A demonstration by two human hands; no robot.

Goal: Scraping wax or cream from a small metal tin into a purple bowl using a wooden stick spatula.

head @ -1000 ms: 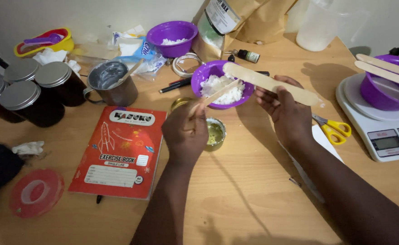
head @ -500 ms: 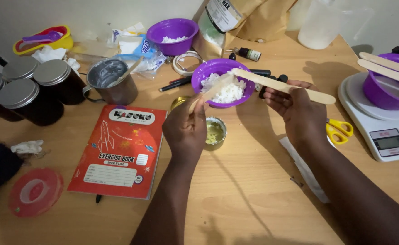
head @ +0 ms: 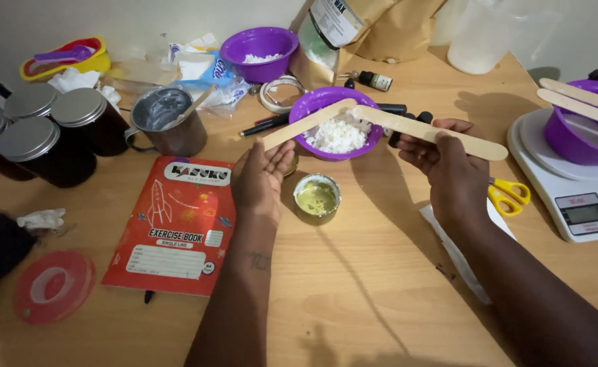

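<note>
Sticks of pale wood sit in both our hands above the desk (head: 394,272). Our left hand (head: 261,178) is closed around one wooden stick (head: 307,124), whose far end reaches over the rim of the purple bowl (head: 310,107) toward the white flakes (head: 338,134) inside. Our right hand (head: 448,163) grips a second, wider wooden stick (head: 428,131), holding it nearly level with its tip over the same bowl. Both tips meet or nearly meet above the flakes; we cannot tell whether they touch. Just below the bowl, between our wrists, stands a small round tin (head: 317,198) of yellowish-green paste. A red exercise book (head: 177,231) lies left of our left forearm, a metal cup (head: 166,122) beyond it. Yellow-handled scissors (head: 509,194) lie just right of our right hand, near a white scale (head: 571,197).
</note>
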